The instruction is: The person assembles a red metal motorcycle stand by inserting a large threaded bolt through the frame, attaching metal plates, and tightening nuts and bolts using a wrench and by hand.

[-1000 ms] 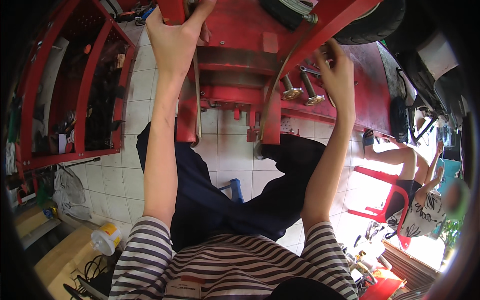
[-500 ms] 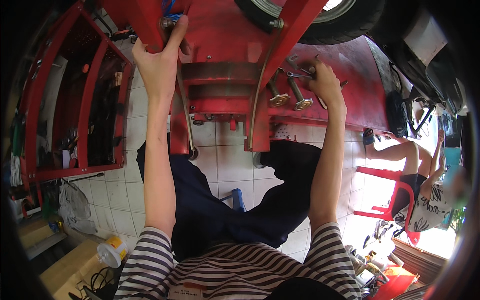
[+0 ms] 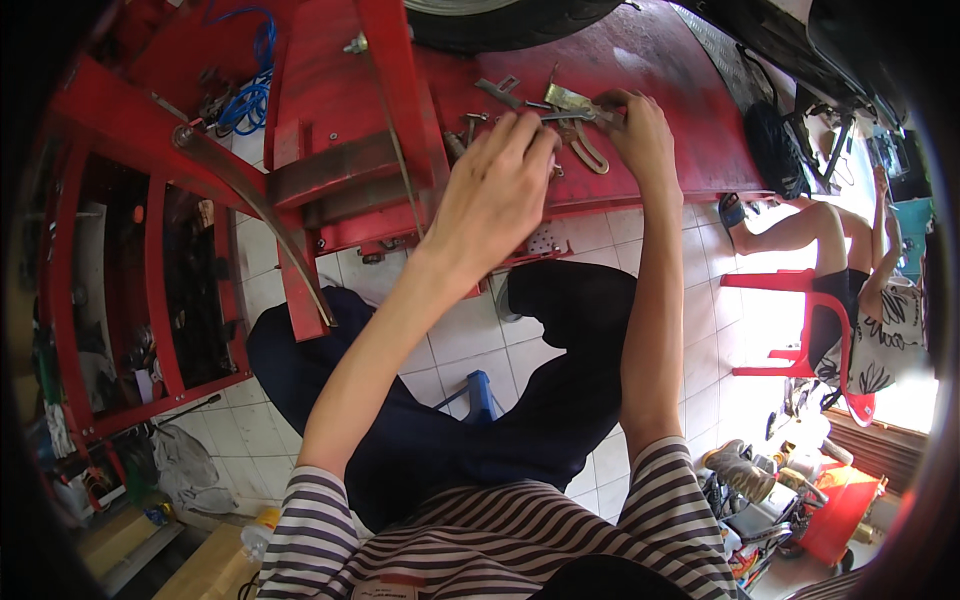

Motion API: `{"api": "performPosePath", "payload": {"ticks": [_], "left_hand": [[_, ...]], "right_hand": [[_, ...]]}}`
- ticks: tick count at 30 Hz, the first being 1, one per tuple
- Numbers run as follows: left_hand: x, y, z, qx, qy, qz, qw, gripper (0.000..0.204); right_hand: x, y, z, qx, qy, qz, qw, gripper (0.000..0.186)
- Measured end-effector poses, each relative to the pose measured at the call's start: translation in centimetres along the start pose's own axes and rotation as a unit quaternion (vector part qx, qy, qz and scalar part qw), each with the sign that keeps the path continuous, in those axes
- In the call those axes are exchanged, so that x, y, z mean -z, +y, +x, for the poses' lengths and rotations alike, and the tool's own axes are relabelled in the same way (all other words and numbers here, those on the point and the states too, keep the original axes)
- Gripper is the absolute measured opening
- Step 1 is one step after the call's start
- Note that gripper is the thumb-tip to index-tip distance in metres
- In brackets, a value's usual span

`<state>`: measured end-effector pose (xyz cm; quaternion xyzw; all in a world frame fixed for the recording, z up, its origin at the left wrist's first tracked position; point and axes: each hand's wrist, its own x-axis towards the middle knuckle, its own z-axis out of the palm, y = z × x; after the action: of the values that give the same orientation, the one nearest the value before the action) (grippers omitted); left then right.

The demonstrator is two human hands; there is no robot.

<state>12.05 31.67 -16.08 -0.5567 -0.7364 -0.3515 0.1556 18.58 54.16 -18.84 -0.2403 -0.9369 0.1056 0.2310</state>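
Over the red workbench (image 3: 690, 130), my left hand (image 3: 495, 190) is closed, back upward, with curled fingers. What it grips, if anything, is hidden beneath the fingers. Facing it, my right hand (image 3: 642, 138) pinches one end of a metal wrench (image 3: 570, 115), whose other end reaches toward the left fingertips. Beside the right fingers lie a yellowish metal bracket (image 3: 568, 97) and a slotted curved metal piece (image 3: 590, 155). A small dark bracket (image 3: 500, 92) and a bolt (image 3: 476, 118) rest further left.
A red steel frame (image 3: 390, 110) rises left of my hands, with a tire (image 3: 510, 30) behind. Blue cord (image 3: 250, 95) hangs at upper left near a red rack (image 3: 160, 270). On the right, a person sits on a red chair (image 3: 770, 280). A blue stool (image 3: 480, 395) shows between my legs.
My left hand has let go of the red frame and moved right, beside the wrench. My right hand stays at the tools. The view has shifted right, and the large bolts are now mostly covered.
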Motion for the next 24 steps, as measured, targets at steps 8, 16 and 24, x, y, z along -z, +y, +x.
{"api": "performPosePath", "payload": {"ticks": [8,16,24], "left_hand": [[-6.8,-6.2,4.3,0.037,-0.169,0.226,0.959,0.02],[-7.7,-7.0,4.0,-0.004,-0.116,0.206,0.972,0.027],[-4.6,-4.5,4.3,-0.066,0.033,0.202,0.977,0.019]], "right_hand": [[-2.0,-0.3,0.3,0.09,-0.029,-0.011,0.995,0.029],[-3.5,1.2,0.8,0.051,-0.048,-0.024,0.997,0.022],[1.6,0.2,0.1,0.097,0.047,0.071,0.992,0.021]]}}
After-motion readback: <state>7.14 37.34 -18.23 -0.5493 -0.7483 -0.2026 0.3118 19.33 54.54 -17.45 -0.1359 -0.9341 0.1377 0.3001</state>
